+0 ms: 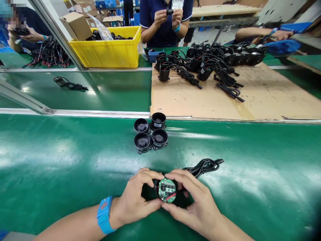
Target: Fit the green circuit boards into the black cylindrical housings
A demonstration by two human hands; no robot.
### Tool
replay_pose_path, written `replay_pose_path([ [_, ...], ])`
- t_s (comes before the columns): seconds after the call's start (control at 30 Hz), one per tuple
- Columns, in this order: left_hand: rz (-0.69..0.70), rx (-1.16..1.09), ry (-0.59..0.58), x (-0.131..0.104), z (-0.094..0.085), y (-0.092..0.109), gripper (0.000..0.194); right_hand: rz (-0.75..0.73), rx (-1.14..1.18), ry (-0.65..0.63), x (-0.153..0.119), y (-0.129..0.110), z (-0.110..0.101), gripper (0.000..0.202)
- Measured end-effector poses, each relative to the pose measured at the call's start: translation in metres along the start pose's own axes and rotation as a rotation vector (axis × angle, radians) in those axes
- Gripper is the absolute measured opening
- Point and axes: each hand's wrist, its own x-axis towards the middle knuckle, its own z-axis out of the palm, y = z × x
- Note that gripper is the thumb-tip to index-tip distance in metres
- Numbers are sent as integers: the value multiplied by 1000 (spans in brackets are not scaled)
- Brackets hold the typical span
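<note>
Between my two hands is a round green circuit board [167, 190] with a red wire across it, set at the mouth of a black housing that my fingers mostly hide. My left hand [137, 194], with a blue wrist strap [104, 214], pinches its left edge between thumb and fingers. On the other side my right hand [195, 201] grips the rim the same way. A coiled black cable [204, 167] lies on the green mat behind my right hand. Farther back, several black round cups [142, 142] stand grouped together, open side up.
Cardboard [263, 97] across the rail carries many wired black motor units [205, 72]. A yellow bin [107, 50] stands at the back left, and a single cabled part [70, 83] lies before it. Co-workers' hands [167, 16] handle parts beyond the bench.
</note>
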Motion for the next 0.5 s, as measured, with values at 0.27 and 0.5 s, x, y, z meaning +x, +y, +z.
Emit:
replay_pose_path([
  [0.27,10,281,109,20,-31,-9,74,-94,-112,109,-1,2,-10,38],
  [0.5,-338,443,105,40,-44,-50,90,-17,-111,190,4,9,-21,36],
])
